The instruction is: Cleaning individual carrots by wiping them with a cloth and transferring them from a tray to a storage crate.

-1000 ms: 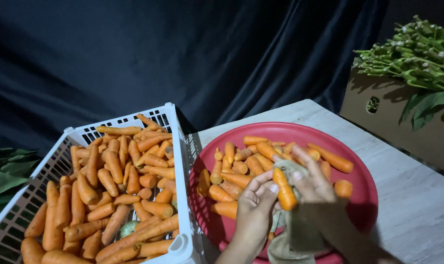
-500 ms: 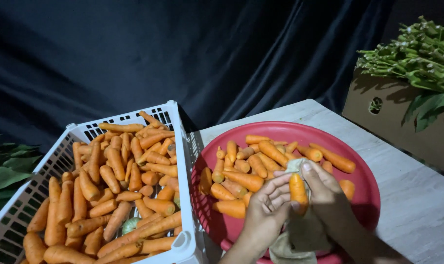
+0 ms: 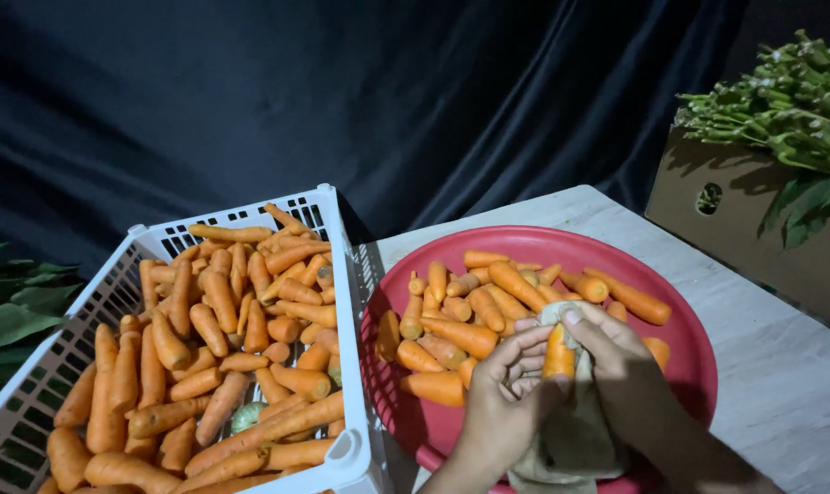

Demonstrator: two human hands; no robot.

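A dark cloth hangs across the whole upper part of the frame. Below it, in the lower left, sits the white slotted crate, heaped with loose carrots. Just right of the crate, in the lower middle, is the round red basin, with a smaller pile of carrots lying across its far and left side. The basin rests on a pale tabletop that runs off to the right. In the upper right corner stands a cardboard box topped with leafy green stalks; more green leaves show at the left edge.

Both my forearms come up from the bottom edge and meet over the near side of the basin. My left hand is cupped, palm turned rightward, fingers curled around the lower end of a single carrot. My right hand arches over from the right, thumb and fingers pressing a beige cloth against that carrot. The carrot stands nearly upright between my two hands, above the basin, with the cloth wrapped behind it and hanging down below my wrists.
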